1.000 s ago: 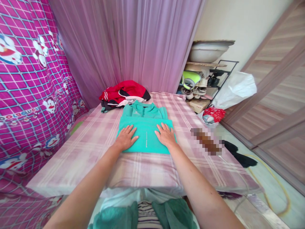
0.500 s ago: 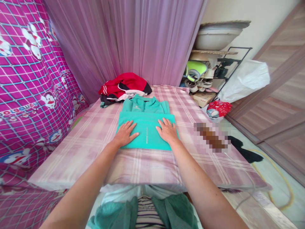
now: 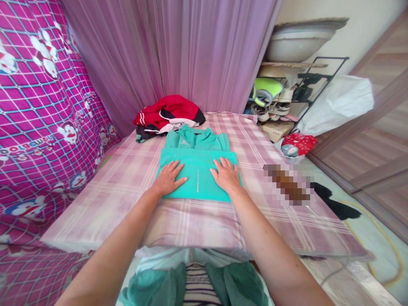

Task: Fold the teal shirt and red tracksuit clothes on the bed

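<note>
A turquoise jacket (image 3: 197, 170) lies folded on the table, its lower part turned up over the front and its collar pointing away from me. Small pale lettering runs up the folded panel. My left hand (image 3: 168, 177) rests flat on the left side of that panel, fingers spread. On the right side, my right hand (image 3: 225, 173) lies palm down with its fingers apart. Neither hand grips the cloth. Behind the jacket's collar, to the left, is a heap of red, black and white clothing (image 3: 170, 112).
A plaid cloth (image 3: 121, 187) covers the table. Purple curtains (image 3: 197, 55) hang behind it, and a pink patterned curtain (image 3: 73, 110) is at left. A blurred-out brown object (image 3: 288, 185) lies at right. Beyond stand a shoe rack (image 3: 306, 102) and a white basin (image 3: 299, 42).
The view has shifted slightly, so the scene sits a little differently in the picture. Both hands stay flat on the folded jacket, which looks the same.
</note>
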`<action>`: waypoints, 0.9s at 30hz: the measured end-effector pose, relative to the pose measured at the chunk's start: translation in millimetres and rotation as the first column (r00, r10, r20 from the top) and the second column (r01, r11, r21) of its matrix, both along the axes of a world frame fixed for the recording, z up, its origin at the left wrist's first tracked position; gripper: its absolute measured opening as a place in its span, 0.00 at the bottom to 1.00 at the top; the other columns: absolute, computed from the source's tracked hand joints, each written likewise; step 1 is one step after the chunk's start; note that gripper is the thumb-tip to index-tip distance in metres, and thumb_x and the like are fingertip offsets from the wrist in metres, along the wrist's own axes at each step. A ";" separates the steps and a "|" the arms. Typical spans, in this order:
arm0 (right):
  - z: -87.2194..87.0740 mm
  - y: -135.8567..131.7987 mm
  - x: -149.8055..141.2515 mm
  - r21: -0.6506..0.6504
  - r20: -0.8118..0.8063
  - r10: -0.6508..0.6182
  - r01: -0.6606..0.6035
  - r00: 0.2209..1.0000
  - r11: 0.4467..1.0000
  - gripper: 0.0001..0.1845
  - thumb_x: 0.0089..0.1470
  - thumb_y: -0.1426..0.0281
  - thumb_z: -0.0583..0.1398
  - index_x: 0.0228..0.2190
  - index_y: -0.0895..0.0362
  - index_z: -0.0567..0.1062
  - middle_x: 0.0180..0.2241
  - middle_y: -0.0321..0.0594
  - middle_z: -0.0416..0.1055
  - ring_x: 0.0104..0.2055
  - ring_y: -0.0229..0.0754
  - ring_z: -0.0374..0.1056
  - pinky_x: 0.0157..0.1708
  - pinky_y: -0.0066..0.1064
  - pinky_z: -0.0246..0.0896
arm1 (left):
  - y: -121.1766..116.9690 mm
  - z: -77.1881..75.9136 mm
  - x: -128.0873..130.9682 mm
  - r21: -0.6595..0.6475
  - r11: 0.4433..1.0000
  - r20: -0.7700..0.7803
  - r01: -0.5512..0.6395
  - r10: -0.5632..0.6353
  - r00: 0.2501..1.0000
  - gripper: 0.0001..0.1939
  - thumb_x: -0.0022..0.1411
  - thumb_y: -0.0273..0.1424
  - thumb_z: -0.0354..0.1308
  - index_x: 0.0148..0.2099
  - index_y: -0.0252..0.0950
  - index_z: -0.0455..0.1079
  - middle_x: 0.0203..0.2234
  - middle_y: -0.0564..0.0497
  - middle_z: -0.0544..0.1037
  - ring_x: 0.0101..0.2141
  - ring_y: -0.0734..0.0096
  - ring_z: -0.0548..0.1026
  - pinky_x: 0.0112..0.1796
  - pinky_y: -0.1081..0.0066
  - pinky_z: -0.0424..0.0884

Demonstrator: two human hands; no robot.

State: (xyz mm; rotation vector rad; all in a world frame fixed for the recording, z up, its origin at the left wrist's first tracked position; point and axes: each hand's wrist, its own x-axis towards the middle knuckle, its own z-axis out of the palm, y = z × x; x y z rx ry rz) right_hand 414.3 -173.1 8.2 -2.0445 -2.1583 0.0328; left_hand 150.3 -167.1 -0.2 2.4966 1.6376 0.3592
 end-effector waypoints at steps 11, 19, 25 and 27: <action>20.9 13.7 -55.4 -0.063 -0.036 0.333 -0.335 0.942 0.940 0.32 0.66 0.52 0.41 0.67 0.47 0.54 0.71 0.41 0.43 0.72 0.49 0.36 0.66 0.56 0.29 | 1.1 -1.8 -0.7 0.005 1.000 -0.021 -0.007 0.007 1.000 0.38 0.65 0.54 0.47 0.69 0.38 0.56 0.69 0.43 0.54 0.68 0.49 0.51 0.64 0.49 0.49; 7.6 38.9 1.9 -0.125 -0.011 -0.012 0.011 1.000 0.992 0.33 0.66 0.53 0.39 0.68 0.49 0.50 0.71 0.43 0.40 0.72 0.50 0.35 0.66 0.56 0.31 | 2.3 1.4 -2.5 -0.012 1.000 -0.086 -0.006 0.005 0.996 0.37 0.65 0.54 0.47 0.69 0.38 0.56 0.68 0.43 0.54 0.67 0.50 0.52 0.64 0.50 0.51; -6.1 42.0 4.7 -0.068 -0.009 -0.019 0.018 1.000 0.998 0.33 0.66 0.52 0.40 0.67 0.49 0.53 0.71 0.45 0.42 0.71 0.52 0.37 0.65 0.56 0.31 | 11.5 35.2 17.7 -0.015 0.998 -0.156 -0.058 0.055 0.986 0.30 0.69 0.49 0.42 0.59 0.36 0.70 0.59 0.40 0.71 0.58 0.53 0.69 0.58 0.56 0.63; -7.6 41.9 3.2 -0.062 -0.005 -0.023 0.022 1.000 0.998 0.33 0.66 0.52 0.40 0.67 0.49 0.53 0.71 0.45 0.42 0.71 0.52 0.37 0.65 0.56 0.31 | 20.8 42.7 31.1 0.044 0.995 -0.136 -0.088 0.093 0.986 0.28 0.71 0.47 0.40 0.56 0.36 0.72 0.54 0.40 0.75 0.55 0.55 0.72 0.57 0.57 0.64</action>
